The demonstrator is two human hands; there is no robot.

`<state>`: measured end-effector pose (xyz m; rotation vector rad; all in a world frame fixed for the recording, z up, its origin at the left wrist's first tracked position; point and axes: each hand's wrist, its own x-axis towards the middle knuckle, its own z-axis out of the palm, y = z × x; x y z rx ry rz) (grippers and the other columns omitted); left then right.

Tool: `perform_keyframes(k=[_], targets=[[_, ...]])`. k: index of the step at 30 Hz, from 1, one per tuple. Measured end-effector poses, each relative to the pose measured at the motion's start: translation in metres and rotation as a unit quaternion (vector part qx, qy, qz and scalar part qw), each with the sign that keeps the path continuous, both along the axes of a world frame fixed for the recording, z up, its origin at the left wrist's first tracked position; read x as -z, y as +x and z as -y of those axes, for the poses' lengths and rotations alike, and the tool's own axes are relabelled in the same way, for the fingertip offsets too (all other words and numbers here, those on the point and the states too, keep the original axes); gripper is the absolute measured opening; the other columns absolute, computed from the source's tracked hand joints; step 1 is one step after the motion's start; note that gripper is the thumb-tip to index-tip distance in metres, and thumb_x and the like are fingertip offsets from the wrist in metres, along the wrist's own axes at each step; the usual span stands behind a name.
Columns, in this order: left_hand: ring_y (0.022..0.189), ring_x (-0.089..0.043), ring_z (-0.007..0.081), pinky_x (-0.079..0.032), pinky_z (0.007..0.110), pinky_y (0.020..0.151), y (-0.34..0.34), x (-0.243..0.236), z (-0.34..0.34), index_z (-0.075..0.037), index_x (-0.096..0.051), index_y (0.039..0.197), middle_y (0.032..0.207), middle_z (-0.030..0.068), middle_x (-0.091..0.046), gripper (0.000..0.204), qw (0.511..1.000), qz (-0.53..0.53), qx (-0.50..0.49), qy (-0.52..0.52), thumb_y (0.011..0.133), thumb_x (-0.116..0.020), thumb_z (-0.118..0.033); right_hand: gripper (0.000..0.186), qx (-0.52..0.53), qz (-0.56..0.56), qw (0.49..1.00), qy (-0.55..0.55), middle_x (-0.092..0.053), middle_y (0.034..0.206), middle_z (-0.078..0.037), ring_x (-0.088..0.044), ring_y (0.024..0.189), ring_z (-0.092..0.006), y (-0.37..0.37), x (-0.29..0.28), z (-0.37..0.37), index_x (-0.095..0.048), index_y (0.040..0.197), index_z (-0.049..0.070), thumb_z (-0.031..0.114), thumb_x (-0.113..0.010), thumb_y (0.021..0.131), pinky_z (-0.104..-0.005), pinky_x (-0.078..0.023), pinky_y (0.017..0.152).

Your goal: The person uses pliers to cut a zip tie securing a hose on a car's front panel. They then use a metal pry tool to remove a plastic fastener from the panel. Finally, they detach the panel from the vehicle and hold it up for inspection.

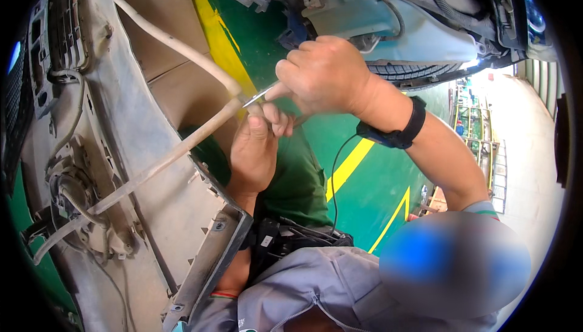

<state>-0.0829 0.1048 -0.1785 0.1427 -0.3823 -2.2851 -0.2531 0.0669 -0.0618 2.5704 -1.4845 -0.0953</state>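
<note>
My right hand (322,77) is closed on a thin silver tool (258,95), whose tip lies at the joint where two dusty, pale hoses meet. My left hand (258,144) is just below, fingers curled round the joint's side; exactly what they grip is partly hidden. The upper hose (176,47) curves up to the top left. The lower hose (170,156) runs down-left across a detached, dusty bumper (146,223) with wiring and a round lamp housing (73,189).
A vehicle's underside with a translucent bluish tank (413,34) and a tire (413,71) is at the upper right. Beige board (146,22) lies on the green floor (310,138) with yellow lines. Ladders and racks (477,138) stand farther right.
</note>
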Motion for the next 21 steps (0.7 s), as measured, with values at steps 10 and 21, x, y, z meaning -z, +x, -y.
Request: perform_keyframes(k=[10,21], targets=[[0.066,-0.046,0.0131,-0.041,0.028,0.062,-0.006,0.008,-0.023,-0.002,-0.053,0.095,0.077,0.0036,-0.050,0.026,0.924,0.324,-0.129,-0.156,0.112,-0.043,-0.020,0.036,0.209,0.044,0.977,-0.002,-0.058,0.057,-0.008,-0.059,0.050,-0.0291,0.033,0.014,-0.052,-0.054,0.064,0.011,0.030,-0.080,0.079,-0.0396,-0.044,0.046],[0.070,-0.063,0.0227,-0.050,0.034,0.062,0.001,0.004,-0.028,0.004,-0.060,0.103,0.079,0.0120,-0.063,0.026,0.792,0.502,-0.189,-0.291,0.109,-0.047,-0.019,0.017,0.388,0.072,0.919,-0.011,-0.066,0.062,-0.010,-0.064,0.052,-0.0306,0.074,0.024,-0.085,-0.070,0.073,0.015,0.028,-0.076,0.083,-0.0420,-0.048,0.048]])
